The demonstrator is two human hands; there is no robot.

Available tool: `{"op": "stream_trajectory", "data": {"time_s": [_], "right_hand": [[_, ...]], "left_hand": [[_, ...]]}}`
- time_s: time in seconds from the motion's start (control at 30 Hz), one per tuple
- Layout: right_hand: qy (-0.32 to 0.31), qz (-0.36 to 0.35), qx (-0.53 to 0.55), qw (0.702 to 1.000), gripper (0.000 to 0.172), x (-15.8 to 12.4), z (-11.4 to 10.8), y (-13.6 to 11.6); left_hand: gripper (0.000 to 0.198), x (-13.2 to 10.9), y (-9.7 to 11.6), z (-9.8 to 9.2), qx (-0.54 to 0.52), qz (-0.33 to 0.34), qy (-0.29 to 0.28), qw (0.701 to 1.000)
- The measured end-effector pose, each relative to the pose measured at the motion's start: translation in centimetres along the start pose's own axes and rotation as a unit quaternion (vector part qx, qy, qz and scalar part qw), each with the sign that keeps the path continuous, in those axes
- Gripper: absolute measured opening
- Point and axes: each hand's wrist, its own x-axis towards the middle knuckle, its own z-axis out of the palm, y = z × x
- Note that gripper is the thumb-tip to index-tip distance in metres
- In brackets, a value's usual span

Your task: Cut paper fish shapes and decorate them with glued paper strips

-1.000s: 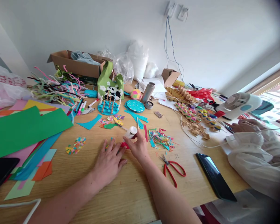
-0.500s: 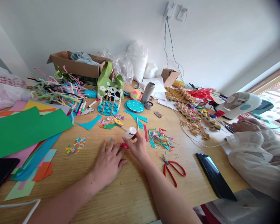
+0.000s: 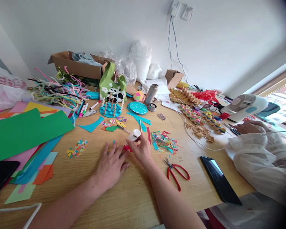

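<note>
My left hand (image 3: 112, 167) lies flat on the table with its fingers spread. Under and beside its fingertips is a red paper piece (image 3: 127, 148), mostly hidden, with bits of other colours showing. A small white bottle (image 3: 134, 135), probably glue, is gripped in my right hand (image 3: 143, 150) and tilted down towards the red piece; I cannot tell whether its tip touches. To the right lies a heap of coloured paper scraps (image 3: 164, 142). Red-handled scissors (image 3: 177, 171) rest nearer my right forearm. A paper-mosaic fish (image 3: 79, 148) sits left of my left hand.
Coloured paper sheets (image 3: 30, 133) cover the left side. Behind are a green panda bag (image 3: 112, 87), blue decorated discs (image 3: 137, 108) and a steel flask (image 3: 151, 94). A phone (image 3: 219, 181) lies at right, near another person's sleeves (image 3: 255, 156) and a white fan (image 3: 245, 106).
The white bottle and my right hand have shifted very slightly. My left hand stays spread in the same place, and the other objects look unmoved.
</note>
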Motion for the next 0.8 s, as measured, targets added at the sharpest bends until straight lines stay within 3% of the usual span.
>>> {"op": "stream_trajectory", "data": {"time_s": [0.8], "right_hand": [[-0.02,-0.001,-0.015,1.0,0.019,-0.15,-0.12,-0.02]], "left_hand": [[0.039,-0.04,-0.09,0.15,-0.004,0.003,0.009,1.0]]}}
